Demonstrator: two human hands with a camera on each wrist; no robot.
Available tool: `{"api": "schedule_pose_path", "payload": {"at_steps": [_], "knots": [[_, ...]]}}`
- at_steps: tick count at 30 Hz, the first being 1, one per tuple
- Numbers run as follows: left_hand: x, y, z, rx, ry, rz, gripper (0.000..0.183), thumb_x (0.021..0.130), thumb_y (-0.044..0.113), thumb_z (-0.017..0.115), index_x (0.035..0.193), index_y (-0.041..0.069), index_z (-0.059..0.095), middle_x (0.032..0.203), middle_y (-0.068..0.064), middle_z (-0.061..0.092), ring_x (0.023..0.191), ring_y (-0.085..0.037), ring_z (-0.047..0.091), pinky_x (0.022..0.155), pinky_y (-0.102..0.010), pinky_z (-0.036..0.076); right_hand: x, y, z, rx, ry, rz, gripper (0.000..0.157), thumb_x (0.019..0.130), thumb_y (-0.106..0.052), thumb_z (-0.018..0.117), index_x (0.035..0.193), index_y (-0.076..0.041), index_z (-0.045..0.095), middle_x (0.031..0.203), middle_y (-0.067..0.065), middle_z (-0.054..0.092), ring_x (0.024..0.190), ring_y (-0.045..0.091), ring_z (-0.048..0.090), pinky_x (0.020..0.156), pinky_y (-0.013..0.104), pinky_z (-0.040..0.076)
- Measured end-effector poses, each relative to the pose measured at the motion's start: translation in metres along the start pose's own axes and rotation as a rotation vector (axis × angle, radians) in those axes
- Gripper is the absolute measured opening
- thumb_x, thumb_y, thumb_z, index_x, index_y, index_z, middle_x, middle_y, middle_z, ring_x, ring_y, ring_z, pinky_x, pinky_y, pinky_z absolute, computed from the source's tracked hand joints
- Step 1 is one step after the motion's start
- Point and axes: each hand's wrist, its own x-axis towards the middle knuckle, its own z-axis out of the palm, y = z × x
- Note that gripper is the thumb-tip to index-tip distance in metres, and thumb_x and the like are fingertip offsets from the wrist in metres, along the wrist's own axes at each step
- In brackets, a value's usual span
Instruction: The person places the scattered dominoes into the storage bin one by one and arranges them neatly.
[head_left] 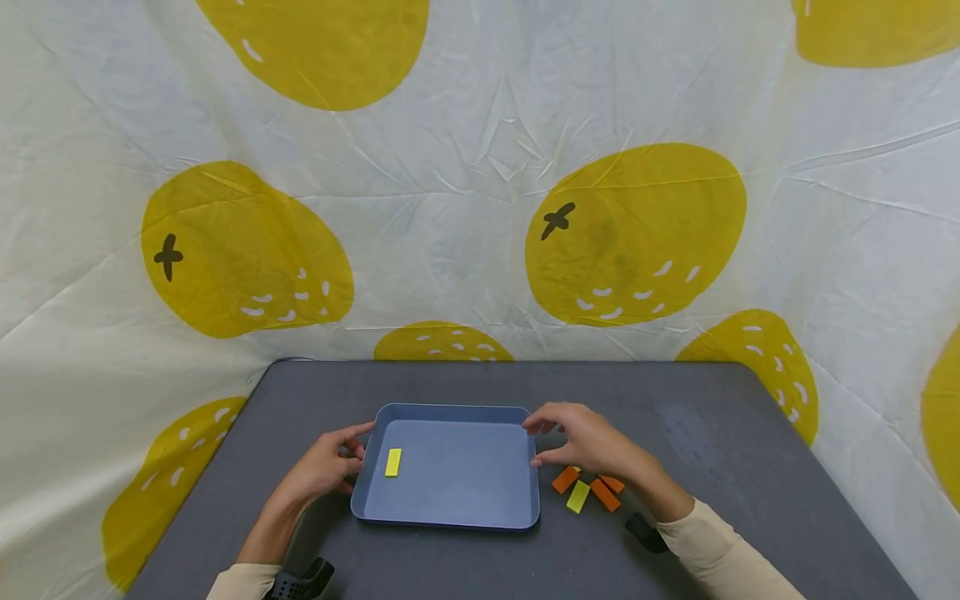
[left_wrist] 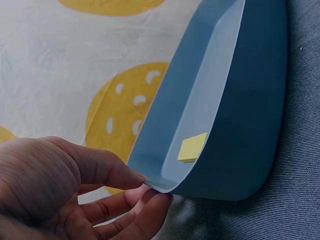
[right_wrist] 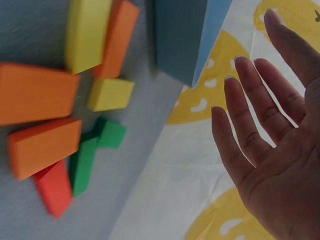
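From my head view I look forward and down over the counter (head_left: 450, 567) at the patterned cloth (head_left: 450, 250), farthest back. My left-wrist view sits close, rolled sideways, facing past the left grip (left_wrist: 100, 187) along the tray (left_wrist: 240, 125). My right-wrist view, also near and rolled, takes in the right grip (right_wrist: 275, 162) beside blocks (right_wrist: 42, 95). All three share tray and cloth.

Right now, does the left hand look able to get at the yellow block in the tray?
Probably yes, after letting go: the left hand pinches the tray by its edge. The yellow block lies uncovered near that end, only the tray's side between.
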Motion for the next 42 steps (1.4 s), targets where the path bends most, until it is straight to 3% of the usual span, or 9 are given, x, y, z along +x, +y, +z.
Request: {"api": "schedule_pose_path", "payload": {"at_steps": [7, 14, 21, 28, 34, 42], "knots": [[0.0, 0.0, 0.0, 0.009, 0.004, -0.002, 0.062, 0.091, -0.008, 0.059, 0.15, 0.007, 0.05, 0.097, -0.015, 0.055, 0.079, -0.025, 0.054, 0.057, -0.04, 0.054, -0.018, 0.014, -0.001, -0.007, -0.005, 0.07, 0.044, 0.082, -0.029, 0.085, 0.12, -0.012, 0.071, 0.114, 0.004, 0.071, 0.104, 0.029, 0.065, 0.088, 0.051, 0.053], [-0.001, 0.001, 0.0, 0.016, 0.006, -0.005, 0.062, 0.09, -0.009, 0.059, 0.15, 0.007, 0.05, 0.097, -0.014, 0.055, 0.079, -0.024, 0.054, 0.057, -0.04, 0.054, -0.034, 0.023, 0.002, -0.105, 0.008, 0.135, 0.045, 0.08, -0.037, 0.086, 0.117, -0.014, 0.073, 0.109, -0.003, 0.071, 0.101, 0.023, 0.067, 0.083, 0.041, 0.054], [0.0, -0.003, 0.0, 0.006, 0.002, 0.0, 0.062, 0.091, -0.009, 0.059, 0.15, 0.007, 0.049, 0.096, -0.013, 0.055, 0.078, -0.024, 0.054, 0.057, -0.041, 0.054, -0.047, 0.025, 0.013, -0.192, 0.045, 0.238, 0.051, 0.07, -0.046, 0.09, 0.108, -0.018, 0.074, 0.101, -0.008, 0.071, 0.095, 0.017, 0.066, 0.074, 0.04, 0.053], [0.0, -0.004, 0.0, 0.016, 0.006, 0.002, 0.062, 0.09, -0.009, 0.059, 0.15, 0.007, 0.05, 0.095, -0.013, 0.055, 0.078, -0.024, 0.055, 0.056, -0.04, 0.054, -0.059, 0.03, 0.023, -0.265, 0.075, 0.232, 0.047, 0.067, -0.043, 0.093, 0.102, -0.019, 0.074, 0.093, -0.011, 0.067, 0.087, 0.012, 0.059, 0.068, 0.034, 0.049], [-0.001, -0.001, 0.0, 0.029, 0.009, -0.006, 0.063, 0.09, -0.008, 0.059, 0.15, 0.007, 0.049, 0.097, -0.014, 0.055, 0.079, -0.024, 0.054, 0.057, -0.04, 0.053, -0.066, 0.032, 0.03, -0.344, 0.076, 0.256, 0.047, 0.066, -0.052, 0.09, 0.098, -0.024, 0.072, 0.087, -0.014, 0.057, 0.081, 0.006, 0.046, 0.061, 0.028, 0.04], [-0.001, -0.001, 0.0, 0.026, 0.007, -0.01, 0.062, 0.09, -0.008, 0.059, 0.15, 0.007, 0.05, 0.097, -0.014, 0.055, 0.079, -0.024, 0.055, 0.057, -0.04, 0.053, -0.07, 0.031, 0.035, -0.398, 0.106, 0.22, 0.046, 0.066, -0.057, 0.089, 0.095, -0.025, 0.072, 0.085, -0.016, 0.056, 0.083, 0.006, 0.045, 0.059, 0.025, 0.039]]}}
